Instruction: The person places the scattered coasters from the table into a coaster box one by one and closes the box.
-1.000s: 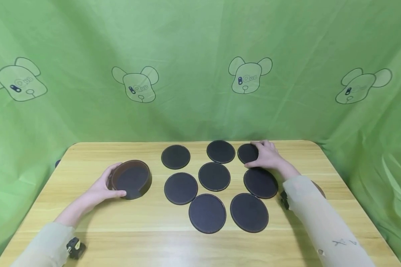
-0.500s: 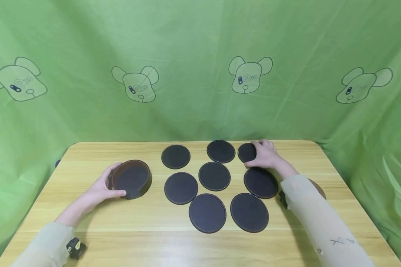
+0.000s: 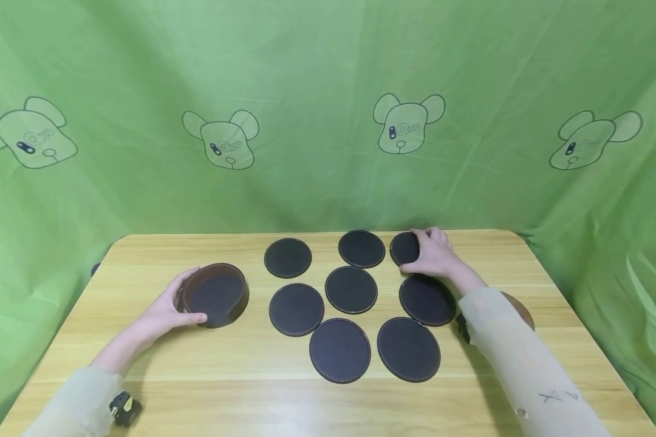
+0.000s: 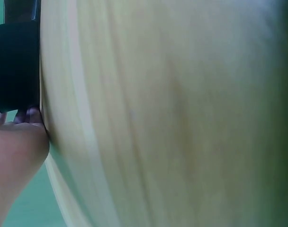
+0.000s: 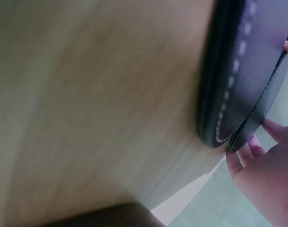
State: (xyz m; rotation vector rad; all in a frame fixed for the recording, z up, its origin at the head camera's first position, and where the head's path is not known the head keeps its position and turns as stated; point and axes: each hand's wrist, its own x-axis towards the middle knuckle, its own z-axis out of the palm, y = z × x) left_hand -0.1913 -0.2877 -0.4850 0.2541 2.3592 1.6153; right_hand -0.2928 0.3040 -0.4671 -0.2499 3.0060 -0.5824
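Nearest on the desk (image 3: 142, 364), seven loose dark round coasters are laid flat in a cluster right of centre, from the near coaster (image 3: 339, 350) outward, none overlapping. They are judged thin, light and slightly flexible, with stitched edges; being flat on the wood, each is best taken by lifting an edge with a fingertip and pinching across the rim.

At mid-depth on the left, the left hand (image 3: 166, 309) is curled round the round holder (image 3: 217, 292), thumb at its near wall and fingers behind its left side. The holder is seen tilted, its open mouth turned toward the right. It is judged stiff-walled, light and steady under a grip across its wall. In the left wrist view only its dark wall and the fingertips against it are shown.

Farthest, near the right back edge, the right hand (image 3: 434, 255) is laid over the far-right coaster (image 3: 404, 248), fingers bent at its far and right rim, thumb at its near edge. In the right wrist view this coaster's edge appears raised, pinched by the fingertips (image 5: 250, 151). The coaster lies directly under the hand, its left part uncovered.
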